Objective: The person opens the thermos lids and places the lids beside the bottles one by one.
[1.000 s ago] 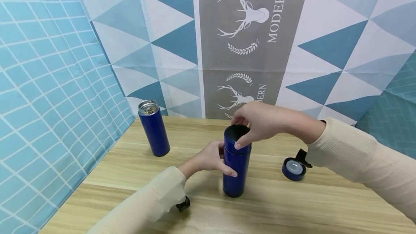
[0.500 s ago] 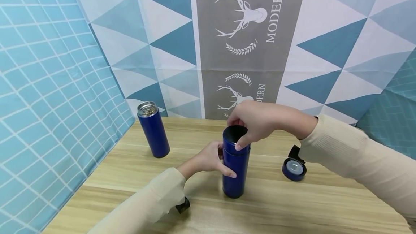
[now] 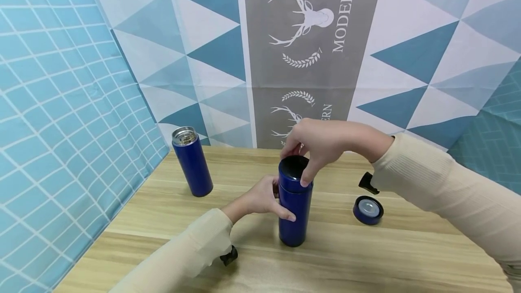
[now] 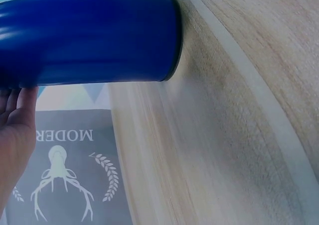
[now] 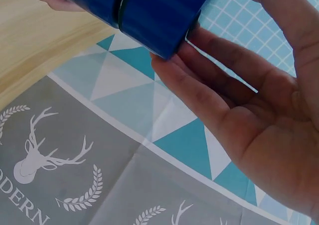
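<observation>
A dark blue thermos bottle [image 3: 294,218] stands upright on the wooden table. My left hand [image 3: 265,197] grips its body, thumb across the near side; in the left wrist view this hand [image 4: 17,128] shows only partly beside the blue body [image 4: 89,38]. Around the top section [image 3: 290,183], which has a dark recessed top and a seam below it, the fingers and thumb of my right hand [image 3: 319,143] are curled at the rim. From the right wrist view, the fingertips of that hand [image 5: 254,110] touch the edge of this blue section [image 5: 158,21].
A second blue thermos bottle [image 3: 192,168] stands at the back left, its steel mouth uncovered. On the right, a round blue cap [image 3: 368,210] lies with its pale inner side up. Behind the table [image 3: 366,252] hangs a patterned cloth [image 3: 301,67].
My right hand has shifted slightly left and its wrist has risen, with the fingers moved along the rim. Its sleeve is farther from the cap. My left hand and the bottle stay put.
</observation>
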Demonstrator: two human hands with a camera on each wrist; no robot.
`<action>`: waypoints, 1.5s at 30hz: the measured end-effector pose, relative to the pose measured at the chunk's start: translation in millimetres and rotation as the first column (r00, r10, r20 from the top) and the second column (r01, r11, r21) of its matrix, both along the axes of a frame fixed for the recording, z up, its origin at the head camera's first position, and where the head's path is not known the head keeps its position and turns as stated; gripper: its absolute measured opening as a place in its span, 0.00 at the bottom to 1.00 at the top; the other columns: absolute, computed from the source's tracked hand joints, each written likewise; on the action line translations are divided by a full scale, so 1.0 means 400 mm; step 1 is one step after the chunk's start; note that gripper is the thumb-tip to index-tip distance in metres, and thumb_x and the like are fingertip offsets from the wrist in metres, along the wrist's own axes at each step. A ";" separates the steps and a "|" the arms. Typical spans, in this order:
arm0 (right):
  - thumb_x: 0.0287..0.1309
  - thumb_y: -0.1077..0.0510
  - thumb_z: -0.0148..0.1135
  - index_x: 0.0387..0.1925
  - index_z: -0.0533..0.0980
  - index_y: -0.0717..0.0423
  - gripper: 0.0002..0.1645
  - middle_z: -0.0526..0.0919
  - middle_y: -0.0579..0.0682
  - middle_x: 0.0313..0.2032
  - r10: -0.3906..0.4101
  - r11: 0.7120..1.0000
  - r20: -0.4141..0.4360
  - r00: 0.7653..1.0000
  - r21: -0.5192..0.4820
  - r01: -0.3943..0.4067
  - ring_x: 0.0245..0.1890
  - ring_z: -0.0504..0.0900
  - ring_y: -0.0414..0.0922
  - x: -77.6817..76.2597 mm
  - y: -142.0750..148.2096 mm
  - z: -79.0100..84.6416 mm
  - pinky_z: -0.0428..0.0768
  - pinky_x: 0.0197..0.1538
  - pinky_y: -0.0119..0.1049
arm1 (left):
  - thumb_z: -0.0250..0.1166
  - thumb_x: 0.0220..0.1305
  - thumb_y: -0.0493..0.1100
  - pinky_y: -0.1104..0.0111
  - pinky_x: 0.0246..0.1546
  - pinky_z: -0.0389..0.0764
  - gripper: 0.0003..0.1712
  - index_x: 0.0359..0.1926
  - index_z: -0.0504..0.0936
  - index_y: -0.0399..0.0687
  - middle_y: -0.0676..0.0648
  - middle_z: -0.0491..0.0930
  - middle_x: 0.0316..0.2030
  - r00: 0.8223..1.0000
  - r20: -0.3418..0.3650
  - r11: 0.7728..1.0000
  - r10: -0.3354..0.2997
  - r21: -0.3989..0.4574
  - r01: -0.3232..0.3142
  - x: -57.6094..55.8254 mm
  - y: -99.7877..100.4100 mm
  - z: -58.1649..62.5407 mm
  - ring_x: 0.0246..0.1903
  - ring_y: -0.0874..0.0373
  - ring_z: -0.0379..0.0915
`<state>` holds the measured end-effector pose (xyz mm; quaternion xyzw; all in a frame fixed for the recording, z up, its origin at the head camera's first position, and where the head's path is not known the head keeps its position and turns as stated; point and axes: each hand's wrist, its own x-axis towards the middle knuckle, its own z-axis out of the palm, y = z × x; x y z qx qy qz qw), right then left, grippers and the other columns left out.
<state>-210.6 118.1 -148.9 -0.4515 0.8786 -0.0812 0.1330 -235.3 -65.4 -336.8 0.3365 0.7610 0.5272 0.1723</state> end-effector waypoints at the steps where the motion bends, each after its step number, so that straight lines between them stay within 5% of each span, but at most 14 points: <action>1: 0.41 0.56 0.78 0.49 0.81 0.56 0.30 0.86 0.45 0.44 0.001 1.000 0.004 1.000 0.004 -0.001 0.45 0.85 0.40 0.000 0.000 0.002 0.83 0.53 0.37 | 0.75 0.41 0.32 0.70 0.47 0.83 0.34 0.54 0.76 0.37 0.36 0.82 0.49 1.000 0.001 1.000 0.000 -0.002 0.000 -0.001 0.000 0.000 0.40 0.66 0.81; 21: 0.40 0.62 0.78 0.52 0.80 0.52 0.32 0.85 0.44 0.47 0.044 0.998 0.029 0.999 0.048 -0.045 0.50 0.84 0.42 0.004 0.001 0.015 0.81 0.57 0.39 | 0.75 0.41 0.31 0.69 0.48 0.82 0.34 0.54 0.76 0.38 0.36 0.82 0.50 1.000 0.008 1.000 -0.004 0.006 0.004 0.004 0.004 0.004 0.41 0.65 0.81; 34: 0.40 0.58 0.78 0.57 0.75 0.53 0.37 0.81 0.46 0.53 0.098 0.992 -0.066 0.993 0.088 -0.092 0.53 0.80 0.45 0.014 0.007 0.006 0.80 0.57 0.42 | 0.76 0.41 0.33 0.70 0.47 0.83 0.33 0.53 0.77 0.38 0.36 0.83 0.48 1.000 -0.023 1.000 -0.001 0.002 0.001 0.001 0.003 0.002 0.39 0.65 0.81; 39: 0.43 0.51 0.77 0.56 0.75 0.55 0.36 0.81 0.49 0.53 0.051 0.998 -0.059 0.997 0.044 -0.049 0.53 0.78 0.47 0.017 0.005 -0.005 0.81 0.55 0.43 | 0.76 0.40 0.32 0.69 0.46 0.83 0.33 0.52 0.77 0.37 0.36 0.83 0.48 1.000 -0.012 1.000 -0.005 0.020 0.005 0.004 0.001 -0.001 0.39 0.65 0.82; 45: 0.44 0.49 0.76 0.52 0.75 0.56 0.34 0.82 0.51 0.47 -0.126 0.990 -0.066 0.990 0.050 0.129 0.47 0.79 0.48 0.030 -0.015 -0.016 0.83 0.47 0.37 | 0.76 0.40 0.32 0.70 0.47 0.83 0.34 0.53 0.76 0.37 0.36 0.82 0.49 1.000 -0.019 0.999 -0.017 0.030 0.017 0.002 -0.001 -0.004 0.41 0.65 0.81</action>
